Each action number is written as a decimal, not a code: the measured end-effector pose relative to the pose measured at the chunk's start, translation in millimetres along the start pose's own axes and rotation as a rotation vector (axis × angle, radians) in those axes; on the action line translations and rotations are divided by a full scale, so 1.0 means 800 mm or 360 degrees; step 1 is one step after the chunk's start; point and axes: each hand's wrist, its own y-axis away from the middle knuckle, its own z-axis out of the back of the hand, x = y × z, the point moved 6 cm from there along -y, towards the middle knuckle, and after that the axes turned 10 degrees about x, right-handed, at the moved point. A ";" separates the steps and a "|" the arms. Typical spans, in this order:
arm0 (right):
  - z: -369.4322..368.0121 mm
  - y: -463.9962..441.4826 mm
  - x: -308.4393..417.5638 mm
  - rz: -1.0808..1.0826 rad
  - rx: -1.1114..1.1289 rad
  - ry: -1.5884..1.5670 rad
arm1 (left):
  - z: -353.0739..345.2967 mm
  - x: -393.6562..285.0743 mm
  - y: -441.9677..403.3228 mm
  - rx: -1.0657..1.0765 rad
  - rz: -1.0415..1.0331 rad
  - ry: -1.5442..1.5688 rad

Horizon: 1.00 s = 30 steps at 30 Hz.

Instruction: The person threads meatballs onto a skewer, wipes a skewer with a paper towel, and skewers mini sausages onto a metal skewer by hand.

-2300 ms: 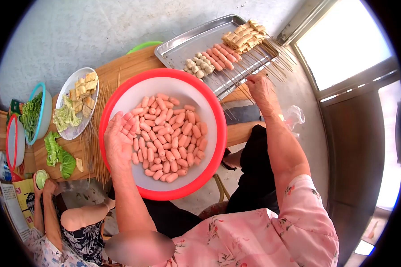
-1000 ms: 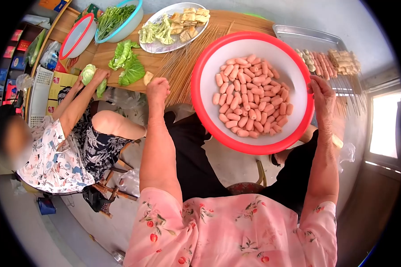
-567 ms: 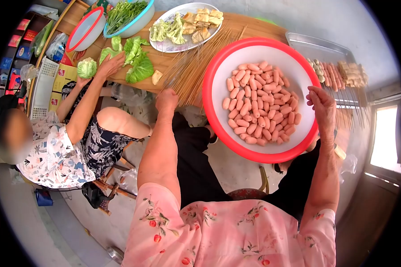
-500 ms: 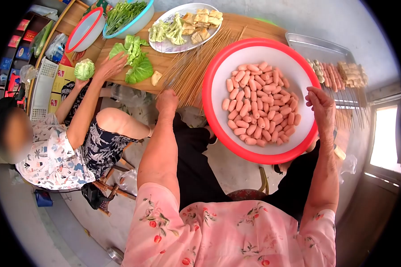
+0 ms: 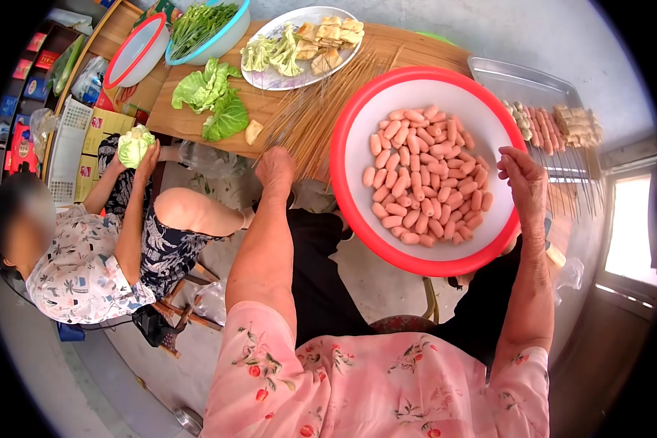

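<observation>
Small pink sausages (image 5: 427, 175) lie heaped in a large white basin with a red rim (image 5: 341, 212). My left hand (image 5: 276, 166) is closed in a fist at the near ends of the bamboo skewers (image 5: 321, 109), left of the basin; whatever it holds is hidden. Just over the basin's right rim, my right hand (image 5: 524, 177) has its fingers bent toward the thumb, and I cannot make out anything between them. The loose skewers spread across the wooden table (image 5: 394, 44) between the basin and some lettuce-like cabbage leaves (image 5: 226, 117).
To the left, a seated person (image 5: 87, 255) holds a cabbage (image 5: 135, 146) in both hands. An oval plate (image 5: 270, 77) bears pale greens and tofu-like pieces. Finished skewers (image 5: 547, 131) rest on a metal tray (image 5: 518, 73) at right. A blue-rimmed bowl (image 5: 230, 36) holds green vegetables.
The other person's hand has left the leaves on the table and come back to the cabbage, now turned between both hands. My own hands have barely moved.
</observation>
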 end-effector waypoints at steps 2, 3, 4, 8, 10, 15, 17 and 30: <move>0.000 0.000 0.000 0.0004 0.0000 0.0014 | 0.003 -0.002 0.003 -0.0006 -0.0030 -0.0024; 0.000 -0.001 0.000 0.0009 0.0003 0.0017 | 0.003 -0.001 0.003 -0.0006 -0.0032 -0.0024; 0.000 -0.001 -0.001 0.0014 0.0006 0.0020 | 0.002 -0.001 0.001 -0.0011 -0.0041 -0.0047; -0.002 -0.001 -0.003 0.0019 0.0016 0.0002 | 0.002 0.008 -0.007 0.0087 -0.0049 -0.0086; -0.005 -0.001 -0.003 0.0027 0.0045 0.0003 | 0.010 0.012 -0.003 0.0150 -0.0121 -0.0016; -0.012 -0.001 -0.001 0.0084 0.0065 -0.0008 | 0.033 0.027 0.028 0.0102 -0.0153 0.0289; -0.014 -0.001 0.001 0.0116 0.0063 -0.0046 | 0.048 0.030 0.050 -0.0174 -0.0169 0.0464; -0.043 0.009 0.005 0.0157 0.0233 0.0056 | 0.139 -0.017 0.245 -0.1864 -0.1023 0.0870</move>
